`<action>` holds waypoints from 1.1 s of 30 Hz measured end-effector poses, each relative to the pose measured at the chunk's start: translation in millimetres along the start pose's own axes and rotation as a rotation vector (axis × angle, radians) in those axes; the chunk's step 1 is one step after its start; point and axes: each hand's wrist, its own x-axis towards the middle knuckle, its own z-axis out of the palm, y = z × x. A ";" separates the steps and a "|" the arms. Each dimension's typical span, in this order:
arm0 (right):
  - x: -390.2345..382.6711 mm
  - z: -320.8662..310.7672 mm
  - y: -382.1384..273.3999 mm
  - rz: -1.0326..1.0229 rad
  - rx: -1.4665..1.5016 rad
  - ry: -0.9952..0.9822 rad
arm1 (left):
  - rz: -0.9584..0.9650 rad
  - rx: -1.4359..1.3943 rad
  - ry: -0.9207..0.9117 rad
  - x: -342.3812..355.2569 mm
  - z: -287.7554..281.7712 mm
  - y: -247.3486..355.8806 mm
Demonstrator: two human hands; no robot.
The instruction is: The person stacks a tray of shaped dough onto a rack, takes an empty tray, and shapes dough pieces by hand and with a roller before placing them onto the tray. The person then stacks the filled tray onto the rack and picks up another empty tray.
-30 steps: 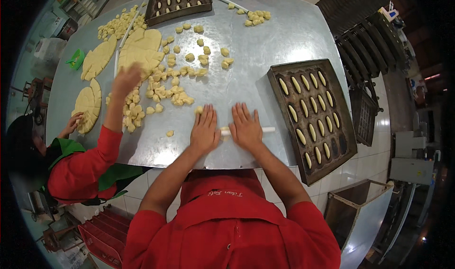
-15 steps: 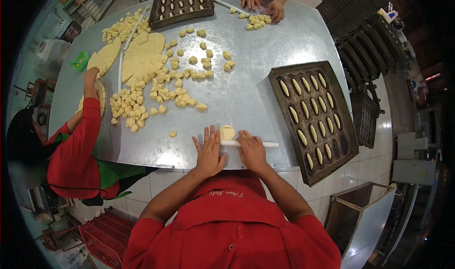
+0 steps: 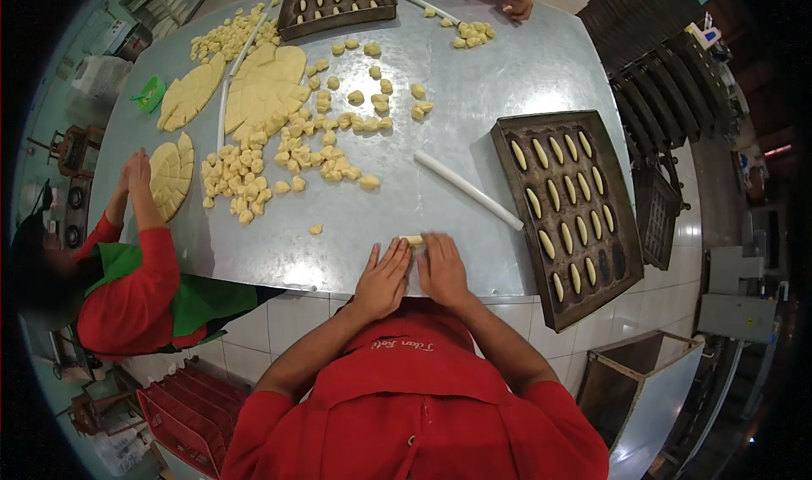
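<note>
A small rolled piece of dough (image 3: 412, 240) lies near the front edge of the steel table. My left hand (image 3: 382, 280) rests over its left end, fingers stretched forward and open. My right hand (image 3: 441, 270) lies flat on its right end, fingers extended and slightly blurred. Only the middle of the dough roll shows between the fingertips. Beyond my right hand, a white rolling pin (image 3: 469, 190) lies slantwise, touched by neither hand. To the right, a dark baking tray (image 3: 562, 213) holds several slim dough rolls in rows.
Many dough pieces (image 3: 245, 175) and cut dough sheets (image 3: 266, 82) cover the left side. A second tray (image 3: 338, 21) sits at the far edge. One co-worker's hands (image 3: 135, 175) are at left; another's hand (image 3: 518, 5) is across the table.
The rolling pin has left my hands and now lies further right and away. The flat dough disc is now a narrow roll under my fingers. The left co-worker's arm has drawn back.
</note>
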 end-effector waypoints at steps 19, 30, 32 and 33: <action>63.6 40.4 -24.3 -0.039 -0.340 -0.137 | -0.417 -0.086 0.669 102.1 -27.9 -97.5; 96.8 -10.2 20.1 0.087 -0.001 -0.106 | -0.143 -0.076 0.658 30.7 -27.2 -67.0; 81.2 -3.2 22.6 0.056 -0.034 -0.028 | -0.162 -0.118 0.578 27.6 -24.9 -57.9; 77.1 -0.7 24.2 0.084 0.004 -0.014 | -0.142 -0.098 0.569 31.8 -27.5 -53.4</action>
